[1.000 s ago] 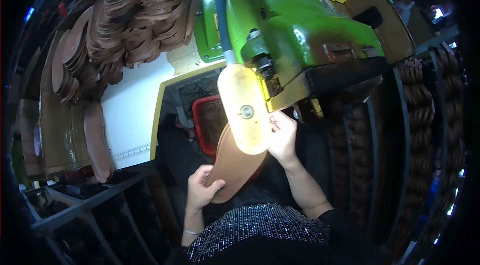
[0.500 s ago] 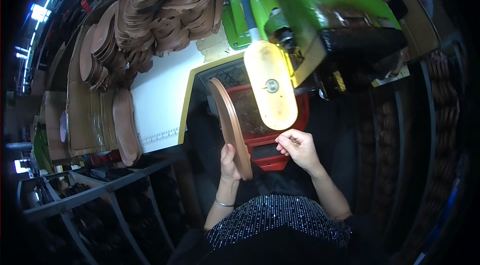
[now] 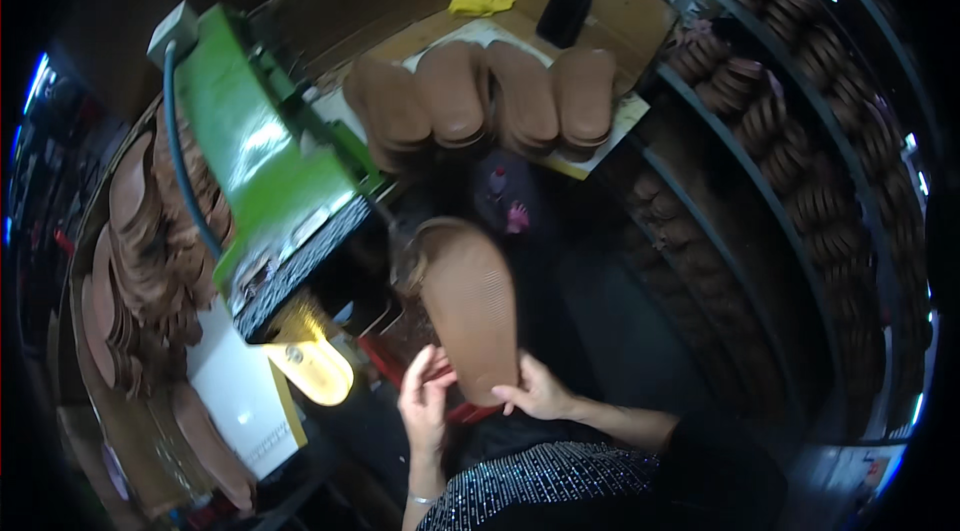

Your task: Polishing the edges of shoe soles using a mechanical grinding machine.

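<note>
Both of my hands hold one brown shoe sole [image 3: 468, 303] by its near end, ribbed face up, tilted away from me. My left hand [image 3: 424, 403] grips its left edge and my right hand [image 3: 538, 393] its right edge. The sole's far end points toward the green machine [image 3: 255, 171], whose yellow foot-shaped plate [image 3: 310, 363] hangs just left of my left hand.
Several brown soles [image 3: 490, 96] lie in a row on a board at the back. More soles are stacked at the left [image 3: 140, 261] and on racks at the right [image 3: 800, 131]. A red tray [image 3: 385, 363] sits under the held sole. A white panel [image 3: 235, 391] stands lower left.
The camera has swung right. The sole, held on edge in my left hand before, now lies flat with its ribbed face up, and my right hand has taken hold of it too.
</note>
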Available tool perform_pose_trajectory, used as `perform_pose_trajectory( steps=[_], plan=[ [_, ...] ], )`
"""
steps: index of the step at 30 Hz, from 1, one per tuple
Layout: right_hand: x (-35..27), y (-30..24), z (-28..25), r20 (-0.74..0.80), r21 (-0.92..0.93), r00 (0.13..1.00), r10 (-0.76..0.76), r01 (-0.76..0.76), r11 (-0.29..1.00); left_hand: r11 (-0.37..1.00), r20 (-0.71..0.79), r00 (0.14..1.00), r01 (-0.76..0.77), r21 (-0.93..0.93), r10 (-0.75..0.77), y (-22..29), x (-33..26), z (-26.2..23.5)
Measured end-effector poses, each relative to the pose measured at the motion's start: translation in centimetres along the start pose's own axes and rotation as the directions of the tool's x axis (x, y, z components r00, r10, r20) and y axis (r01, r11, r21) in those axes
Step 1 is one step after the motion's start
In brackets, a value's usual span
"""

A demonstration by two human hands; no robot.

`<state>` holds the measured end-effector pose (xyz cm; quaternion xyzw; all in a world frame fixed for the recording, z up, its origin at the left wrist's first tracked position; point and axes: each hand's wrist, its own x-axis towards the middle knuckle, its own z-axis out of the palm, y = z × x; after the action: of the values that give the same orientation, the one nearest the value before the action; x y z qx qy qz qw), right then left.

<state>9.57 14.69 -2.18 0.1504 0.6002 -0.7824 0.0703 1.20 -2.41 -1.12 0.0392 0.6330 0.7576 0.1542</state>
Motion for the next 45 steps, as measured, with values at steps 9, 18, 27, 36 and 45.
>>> perform_pose_trajectory(
  steps=[9, 18, 27, 36, 45],
  plan=[
    [11.3, -18.6, -14.4, -0.067, 0.188, 0.949, -0.309, 0.316, 0.93, -0.171, -0.176, 0.475, 0.601, 0.781, 0.862, 6.4, -2.3, -30.2],
    [18.5, -19.3, -15.1, -0.429, -0.005, 0.878, -0.211, 0.231, 0.973, 0.045, -0.604, 0.423, 0.794, 0.606, 0.676, 5.0, -8.9, -36.3],
    [9.3, -6.1, -4.6, 0.082, -0.049, 0.996, 0.02, -0.016, 0.999, 0.35, -0.057, 0.907, -0.102, 0.931, 0.417, 12.1, -3.7, -12.9],
    [4.0, -3.8, -3.5, -0.169, 0.203, 0.985, -0.045, 0.08, 0.976, 0.899, -0.056, 0.9, -0.427, 0.092, 0.433, 7.0, 2.1, -3.2],
    [-2.1, 1.8, -2.4, 0.081, 0.322, 0.96, 0.268, -0.28, 0.904, 0.973, -0.15, 0.963, -0.213, 0.092, 0.225, 4.9, 4.8, 4.2]
  ],
)
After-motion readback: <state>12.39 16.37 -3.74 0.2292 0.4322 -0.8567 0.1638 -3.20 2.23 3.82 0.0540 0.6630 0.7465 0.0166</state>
